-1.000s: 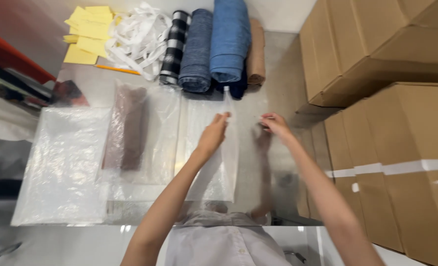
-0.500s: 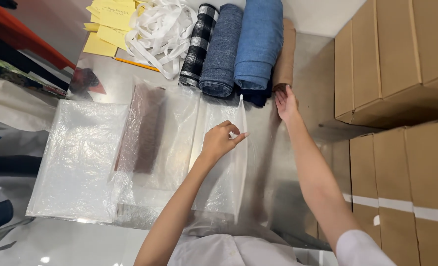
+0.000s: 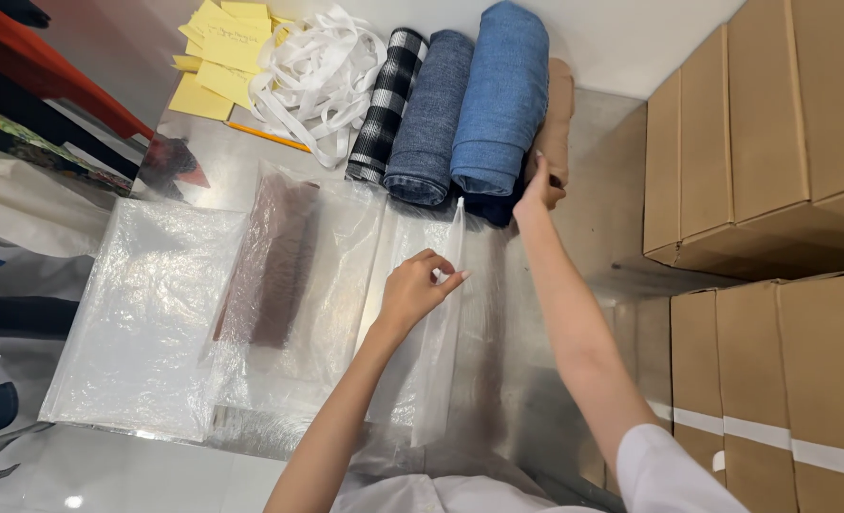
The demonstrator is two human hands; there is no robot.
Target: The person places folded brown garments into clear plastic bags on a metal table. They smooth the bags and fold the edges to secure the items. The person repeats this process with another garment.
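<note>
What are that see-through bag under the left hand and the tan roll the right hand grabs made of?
The clear bag looks like thin glossy plastic film: see-through, crinkled, catching glare. The left hand pinches its edge. The tan roll under the right hand seems a matte woven fabric, soft-edged like the denim rolls beside it.

We are looking down at what seems to be a packing station in a small clothing or textile workshop. A shiny metal worktable (image 3: 593, 218) fills the middle of the scene. At its far edge lie rolled fabrics: a black-and-white checked roll (image 3: 384, 104), a dark denim roll (image 3: 429, 119), a lighter blue denim roll (image 3: 502, 100) and a tan roll (image 3: 557, 114). Left of them sit a tangle of white ribbon (image 3: 317, 81) and a pile of yellow paper slips (image 3: 218, 47). Clear plastic bags (image 3: 146, 313) are spread over the near left. Stacked brown cardboard boxes (image 3: 773, 142) line the right side.
</note>
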